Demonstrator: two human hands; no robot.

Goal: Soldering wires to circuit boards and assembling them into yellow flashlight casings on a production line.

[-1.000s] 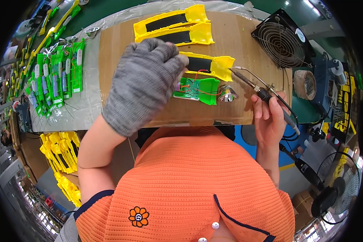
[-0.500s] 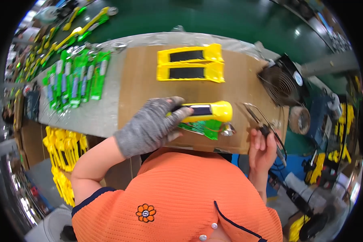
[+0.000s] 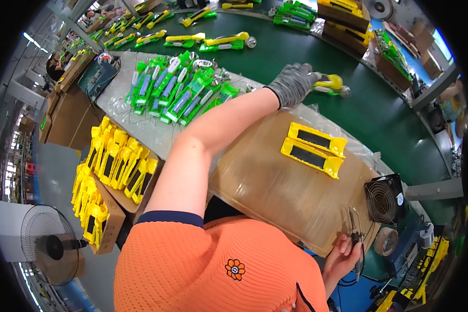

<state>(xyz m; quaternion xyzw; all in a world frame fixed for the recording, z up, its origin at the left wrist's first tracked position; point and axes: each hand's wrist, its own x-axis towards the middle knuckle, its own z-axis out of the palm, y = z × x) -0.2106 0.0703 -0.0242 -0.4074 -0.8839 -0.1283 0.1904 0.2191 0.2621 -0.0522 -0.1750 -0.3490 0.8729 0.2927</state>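
Note:
My left hand (image 3: 295, 84), in a grey glove, reaches over the far edge of the bench to the green conveyor belt. Its fingers are closed on a yellow-and-green flashlight (image 3: 328, 83), blurred at its far end, and the hand hides part of it. At lower right, my bare right hand (image 3: 343, 256) grips a soldering iron (image 3: 355, 236) with its tip pointing away from me. Two yellow flashlight casings (image 3: 312, 148) with black panels lie side by side on the cardboard sheet (image 3: 265, 171) between my hands.
Left of the cardboard is a pile of green flashlight parts (image 3: 177, 91). Boxes of yellow casings (image 3: 112, 166) stand at lower left near a fan (image 3: 49, 244). A small black fan (image 3: 384, 200) and a tape roll (image 3: 386, 241) sit at right. More flashlights (image 3: 226, 41) line the belt.
My left hand has carried the flashlight from the near edge of the cardboard out to the belt. The view has turned left. My right hand still holds the soldering iron.

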